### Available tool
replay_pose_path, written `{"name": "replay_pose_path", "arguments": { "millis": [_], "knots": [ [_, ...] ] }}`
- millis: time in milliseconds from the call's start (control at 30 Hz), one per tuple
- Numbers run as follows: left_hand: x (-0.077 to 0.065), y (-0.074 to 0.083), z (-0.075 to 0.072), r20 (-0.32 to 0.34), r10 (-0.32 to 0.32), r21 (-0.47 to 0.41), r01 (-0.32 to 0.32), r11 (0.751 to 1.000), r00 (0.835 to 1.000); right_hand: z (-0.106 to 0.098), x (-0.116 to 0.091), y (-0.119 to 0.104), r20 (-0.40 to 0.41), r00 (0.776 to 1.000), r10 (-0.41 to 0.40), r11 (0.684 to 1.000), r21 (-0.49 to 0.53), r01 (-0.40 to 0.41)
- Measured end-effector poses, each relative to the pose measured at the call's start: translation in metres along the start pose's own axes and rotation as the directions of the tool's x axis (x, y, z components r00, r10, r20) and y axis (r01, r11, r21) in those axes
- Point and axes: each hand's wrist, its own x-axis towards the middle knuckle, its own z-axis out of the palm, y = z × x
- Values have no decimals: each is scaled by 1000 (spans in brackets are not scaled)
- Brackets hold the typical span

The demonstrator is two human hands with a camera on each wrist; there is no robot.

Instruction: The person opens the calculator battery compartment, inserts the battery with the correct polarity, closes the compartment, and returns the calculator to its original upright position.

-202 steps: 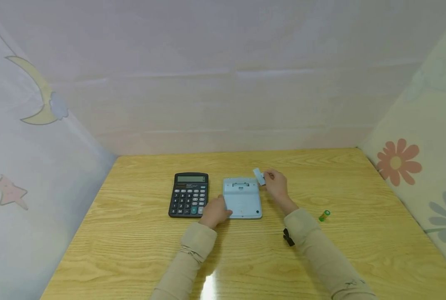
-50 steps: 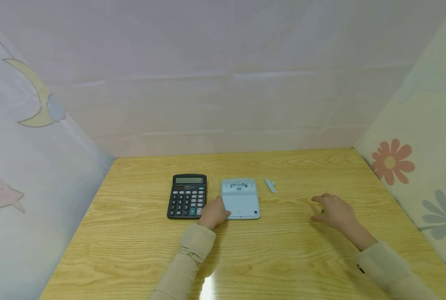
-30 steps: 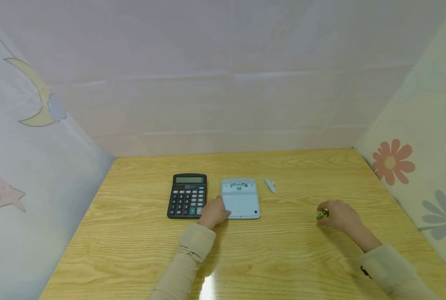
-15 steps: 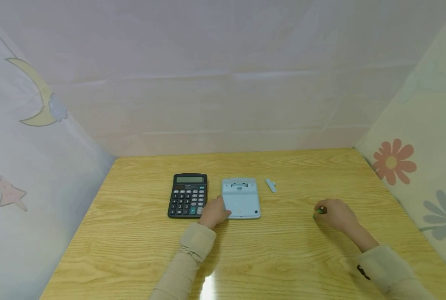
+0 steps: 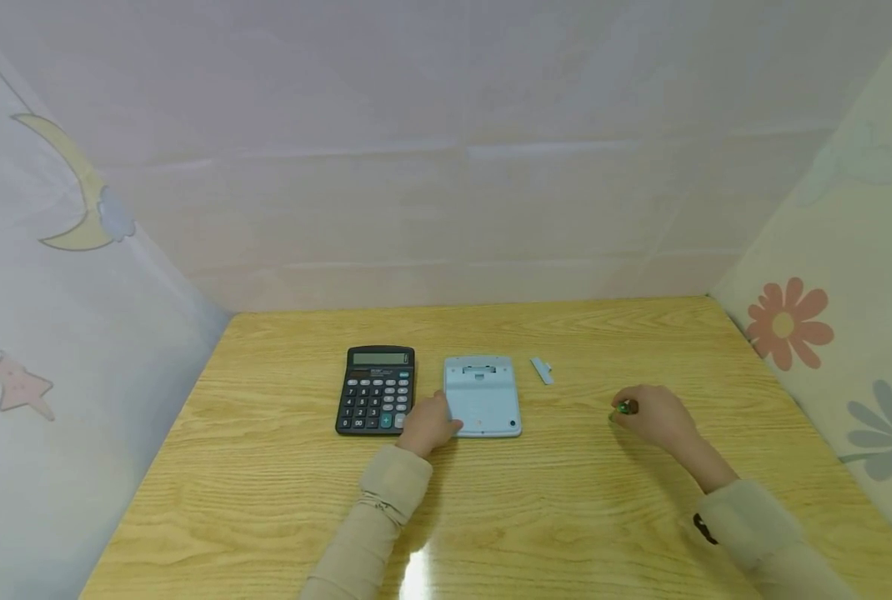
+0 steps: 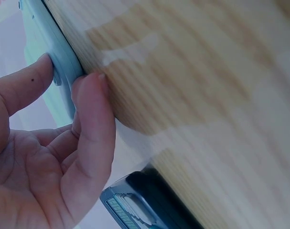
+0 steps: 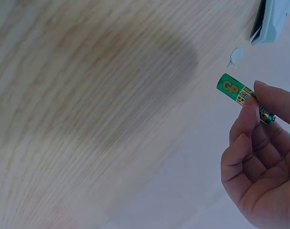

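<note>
A light-blue calculator (image 5: pixel 483 404) lies face down beside a black one, its battery compartment (image 5: pixel 479 370) uncovered at the far end. My left hand (image 5: pixel 428 425) grips its near left corner; in the left wrist view the thumb (image 6: pixel 32 83) is on the edge and the fingers curl at its side. My right hand (image 5: pixel 652 414) pinches a small green battery (image 7: pixel 242 95) between thumb and fingers, raised over the table at the right. The light-blue battery cover (image 5: pixel 542 371) rests on the wood just right of the calculator.
The black calculator (image 5: pixel 376 392) lies face up, close to the left hand. Everything sits on a wood-grain table (image 5: pixel 266 500), with a pale cloth wall (image 5: pixel 446 208) behind it and printed cloth walls on both sides.
Earlier the right hand set the battery cover down and reached right; it then picked up the battery and is now moving it left and slightly away. The left hand stays on the light-blue calculator.
</note>
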Motion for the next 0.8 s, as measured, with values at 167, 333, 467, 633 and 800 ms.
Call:
{"name": "replay_pose_path", "arguments": {
  "millis": [167, 333, 467, 633, 800],
  "knots": [
    [-1, 1, -1, -5, 7, -3, -7, 1000, 1000, 1, 4, -5, -32, 999, -15, 999, 36, 16],
    [-1, 1, -2, -1, -1, 1, 1, 1000, 1000, 4, 10, -10, -77, 997, -22, 991, 130, 31],
    [0, 2, -2, 3, -8, 8, 8, 1000, 1000, 6, 14, -14, -84, 996, 5, 970, 241, 15],
    [0, 2, -3, 3, -5, 6, 5, 1000, 1000, 9, 19, -18, -42, 997, 67, 911, 410, -44],
    [0, 1, -1, 6, -6, 2, 6, 1000, 1000, 10, 22, -20, -27, 996, 81, 857, 511, -56]
  ]
}}
